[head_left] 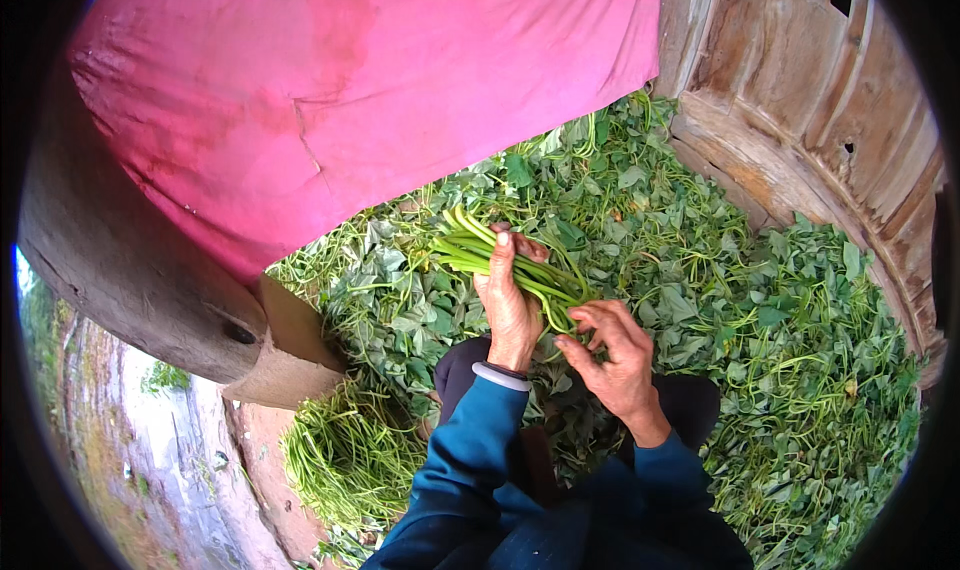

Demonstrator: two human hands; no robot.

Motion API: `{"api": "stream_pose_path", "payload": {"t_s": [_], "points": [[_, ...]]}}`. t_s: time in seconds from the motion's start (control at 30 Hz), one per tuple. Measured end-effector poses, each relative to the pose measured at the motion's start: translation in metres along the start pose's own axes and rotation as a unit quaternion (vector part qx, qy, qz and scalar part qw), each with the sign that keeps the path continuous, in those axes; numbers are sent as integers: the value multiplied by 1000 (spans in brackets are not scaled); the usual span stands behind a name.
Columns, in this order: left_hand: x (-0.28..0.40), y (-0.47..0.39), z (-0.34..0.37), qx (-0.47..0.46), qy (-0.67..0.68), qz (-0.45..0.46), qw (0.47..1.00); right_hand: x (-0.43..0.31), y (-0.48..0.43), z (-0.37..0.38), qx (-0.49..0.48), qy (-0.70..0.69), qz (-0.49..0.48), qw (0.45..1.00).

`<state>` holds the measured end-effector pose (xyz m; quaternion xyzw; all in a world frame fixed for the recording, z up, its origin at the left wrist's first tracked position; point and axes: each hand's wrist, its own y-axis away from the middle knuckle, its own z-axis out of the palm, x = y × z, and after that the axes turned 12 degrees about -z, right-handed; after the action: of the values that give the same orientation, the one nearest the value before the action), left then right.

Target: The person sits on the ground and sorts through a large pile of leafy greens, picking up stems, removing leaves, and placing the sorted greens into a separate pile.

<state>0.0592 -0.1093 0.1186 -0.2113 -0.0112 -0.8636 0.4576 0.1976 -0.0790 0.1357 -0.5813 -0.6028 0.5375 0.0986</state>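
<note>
A bundle of green leafless stems [480,251] lies across the palm of my left hand [510,292], with the thumb over it and the fingers behind. The cut ends point up and left, and the thinner curved ends hang down to the right. Close to those thin ends is my right hand [611,352], its thumb and fingers apart; whether a stem touches its fingertips cannot be told. Leafy green vines [675,300] cover the ground beyond and around both hands. A heap of stripped stems [349,457] lies at the lower left.
A pink cloth [390,82] hangs across the upper left. Beside it a thick wooden post [150,270] stands on a stone block [289,360]. A wooden plank wall [817,82] bounds the right. Wet paving [180,450] shows outside at the lower left.
</note>
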Motion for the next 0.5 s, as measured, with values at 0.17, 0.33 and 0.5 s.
{"api": "stream_pose_path", "payload": {"t_s": [0.17,0.33,0.5], "points": [[2,13,8,22,-27,14,999,0,9,5,-22,90,-56,994],[5,16,0,-13,44,-32,998,-3,15,0,-50,73,-5,996],[6,14,-12,-33,110,-54,992,-7,20,3,-87,83,-54,991]]}}
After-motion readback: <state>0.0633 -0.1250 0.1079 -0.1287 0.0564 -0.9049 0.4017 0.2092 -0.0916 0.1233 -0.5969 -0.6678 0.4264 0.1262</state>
